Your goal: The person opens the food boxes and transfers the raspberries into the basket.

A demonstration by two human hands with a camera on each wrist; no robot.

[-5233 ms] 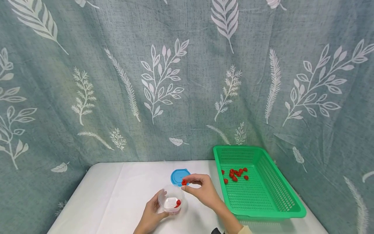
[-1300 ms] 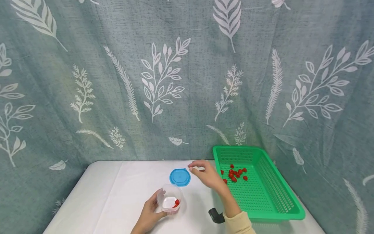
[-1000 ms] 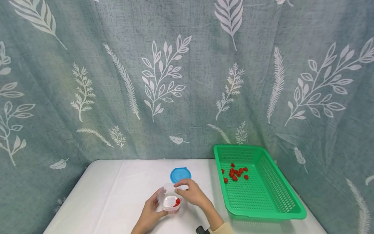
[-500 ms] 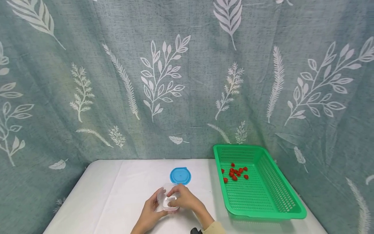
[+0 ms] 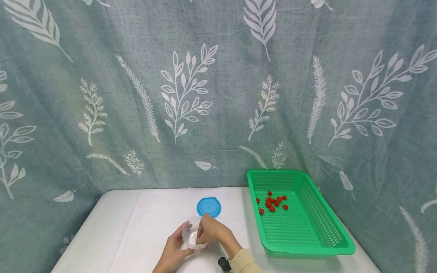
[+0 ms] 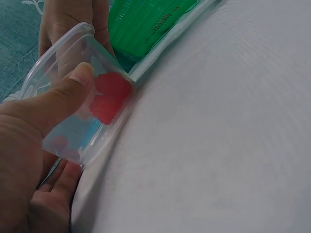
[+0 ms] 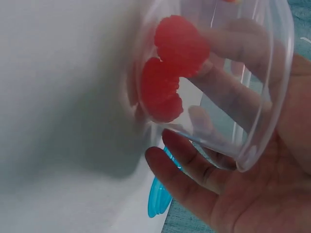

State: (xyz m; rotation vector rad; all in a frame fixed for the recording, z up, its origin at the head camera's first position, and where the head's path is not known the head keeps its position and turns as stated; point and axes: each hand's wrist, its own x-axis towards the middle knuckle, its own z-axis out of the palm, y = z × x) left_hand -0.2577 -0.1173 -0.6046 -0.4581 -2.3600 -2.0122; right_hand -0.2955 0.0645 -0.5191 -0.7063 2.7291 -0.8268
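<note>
A clear plastic container (image 5: pixel 193 238), tilted on the table, is gripped by my left hand (image 5: pixel 173 250) at its left side. In the left wrist view the thumb presses the outside wall. My right hand (image 5: pixel 212 230) reaches over the rim into the container. Seen through the wall in the right wrist view, its fingers pinch a raspberry (image 7: pixel 177 44), while two other fingers stay outside below. Another raspberry (image 7: pixel 159 92) lies against it. In the head view my right hand hides these raspberries. A blue lid (image 5: pixel 209 207) lies flat just behind.
A green perforated basket (image 5: pixel 307 231) stands at the right, with several raspberries (image 5: pixel 272 208) gathered toward its left side. White cloth covers the table (image 5: pixel 136 223). A leaf-patterned curtain (image 5: pixel 218 159) hangs behind.
A raspberry held earlier in my right hand now lies among those in the basket. My right hand has since come from beside the lid down into the container. My left hand keeps its grip.
</note>
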